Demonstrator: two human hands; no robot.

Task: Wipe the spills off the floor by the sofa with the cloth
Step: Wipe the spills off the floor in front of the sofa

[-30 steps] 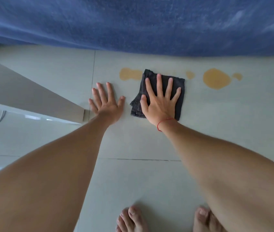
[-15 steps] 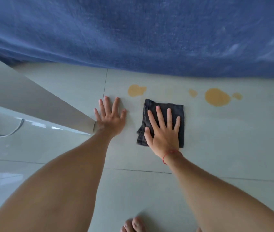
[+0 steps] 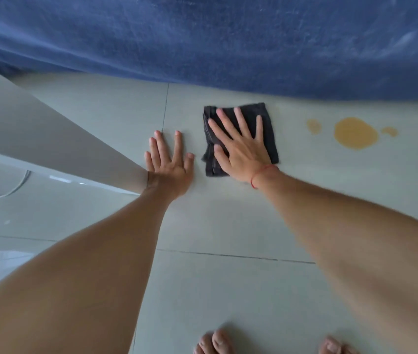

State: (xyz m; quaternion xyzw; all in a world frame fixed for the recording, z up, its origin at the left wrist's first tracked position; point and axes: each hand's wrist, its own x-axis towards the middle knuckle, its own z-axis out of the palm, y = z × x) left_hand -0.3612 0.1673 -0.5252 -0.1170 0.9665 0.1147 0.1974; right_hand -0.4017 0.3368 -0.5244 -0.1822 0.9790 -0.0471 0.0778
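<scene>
Nearest, bare toes (image 3: 214, 342) at the bottom edge, standing on pale floor (image 3: 228, 290) tiles. Both forearms reach forward and down. Left hand (image 3: 169, 167): flat on the floor, palm down, fingers spread, grip wide and holding nothing; its wrist sits against the corner of a pale slanted panel (image 3: 49, 139) at left. Right hand (image 3: 241, 146): flat on the cloth (image 3: 269, 118), fingers splayed, pressing rather than gripping; a red string (image 3: 260, 173) circles the wrist. The cloth is dark grey, folded to a rough square, lying on the floor just right of the left hand, apart from it. Further right, well clear of the cloth: one large yellow spill (image 3: 354, 132) with a small spot (image 3: 314, 126) on its left and another (image 3: 390, 131) on its right. Beyond everything, the blue sofa (image 3: 228, 39) fills the top of the view; the cloth's far edge is near it.
</scene>
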